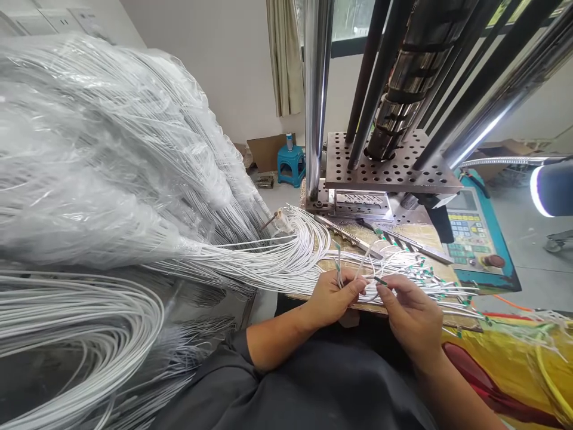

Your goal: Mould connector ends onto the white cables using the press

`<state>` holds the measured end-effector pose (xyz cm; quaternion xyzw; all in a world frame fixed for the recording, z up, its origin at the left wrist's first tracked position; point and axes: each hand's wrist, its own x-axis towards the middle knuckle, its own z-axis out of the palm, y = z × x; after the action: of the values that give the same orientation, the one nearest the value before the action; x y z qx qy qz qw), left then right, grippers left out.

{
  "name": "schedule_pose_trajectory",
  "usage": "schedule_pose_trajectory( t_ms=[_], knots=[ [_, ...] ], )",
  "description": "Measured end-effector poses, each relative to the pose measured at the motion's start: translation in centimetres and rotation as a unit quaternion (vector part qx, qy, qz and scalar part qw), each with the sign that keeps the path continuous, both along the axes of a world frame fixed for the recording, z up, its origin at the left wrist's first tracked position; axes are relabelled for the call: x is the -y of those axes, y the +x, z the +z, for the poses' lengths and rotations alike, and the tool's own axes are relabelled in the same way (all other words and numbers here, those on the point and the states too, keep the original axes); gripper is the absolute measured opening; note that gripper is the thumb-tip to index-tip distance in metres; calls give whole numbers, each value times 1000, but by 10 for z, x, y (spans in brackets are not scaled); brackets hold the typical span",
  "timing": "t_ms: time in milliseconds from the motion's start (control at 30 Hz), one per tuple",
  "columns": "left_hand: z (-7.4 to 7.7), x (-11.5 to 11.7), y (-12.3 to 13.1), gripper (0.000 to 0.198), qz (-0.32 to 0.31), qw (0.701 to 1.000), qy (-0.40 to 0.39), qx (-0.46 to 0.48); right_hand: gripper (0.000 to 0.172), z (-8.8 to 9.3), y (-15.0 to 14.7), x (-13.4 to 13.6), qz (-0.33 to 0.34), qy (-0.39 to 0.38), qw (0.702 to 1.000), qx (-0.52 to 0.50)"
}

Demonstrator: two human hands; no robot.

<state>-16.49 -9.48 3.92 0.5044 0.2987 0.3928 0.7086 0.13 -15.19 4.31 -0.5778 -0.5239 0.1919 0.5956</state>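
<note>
Fingers of left hand (333,292) and right hand (409,310) pinched on one green-tipped wire (373,279); finished wires (441,286) few, white bundle (250,263) mostly unworked.

Plain white walls (224,60) are seen all round, with a beige curtain (285,54) hung beside a dark-framed window (353,24) where daylight is let in. A small blue stool (290,164) and a cardboard box (265,152) are parked on the grey floor (528,239) by the far wall.
</note>
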Motion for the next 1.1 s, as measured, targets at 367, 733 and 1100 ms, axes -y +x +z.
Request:
schedule_pose_trajectory(
  t_ms=[367,733,1100],
  knots=[
    [2,1,-5,46,0,1000,17,-3,31,-2,-3,3,-72,-81,988,-109],
    [7,-4,0,46,9,999,-8,41,39,-12,12,11,-129,-139,970,-152],
    [81,-204,-3,64,492,855,-164,-14,42,-11,14,10,-100,-137,969,-178]
  ],
)
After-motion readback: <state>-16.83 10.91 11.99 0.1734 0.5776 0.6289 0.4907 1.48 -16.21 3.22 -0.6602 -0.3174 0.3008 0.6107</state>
